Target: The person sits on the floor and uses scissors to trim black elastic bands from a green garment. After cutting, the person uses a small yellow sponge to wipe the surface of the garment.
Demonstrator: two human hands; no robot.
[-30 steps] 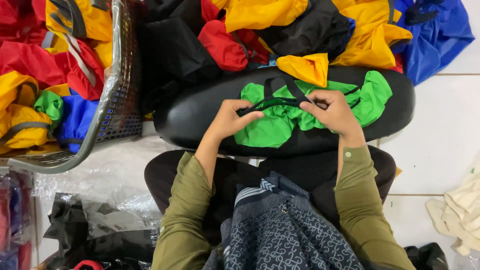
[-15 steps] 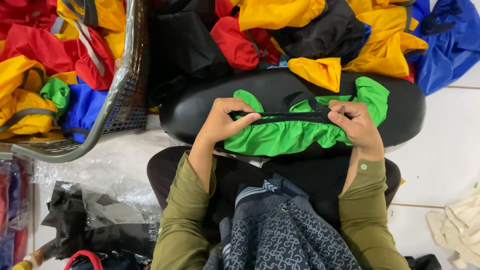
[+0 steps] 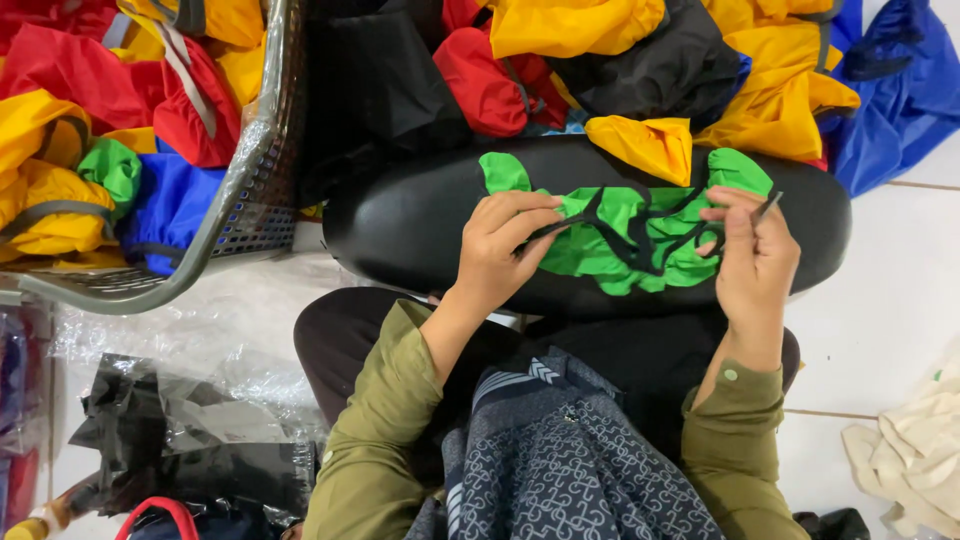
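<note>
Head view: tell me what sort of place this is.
Probably a small garment packing or finishing spot on a tiled floor. A basket brims with bright fabric pieces, more lie heaped behind a black cushion, and the hands work a green piece.

One head-worn camera looks steeply down, close over the lap.

White floor tiles (image 3: 880, 310) with dark grout lie under even, soft light. Crinkled clear plastic sheeting (image 3: 190, 330) covers the floor at left; a cream cloth (image 3: 915, 450), possibly a bag, lies right.
</note>
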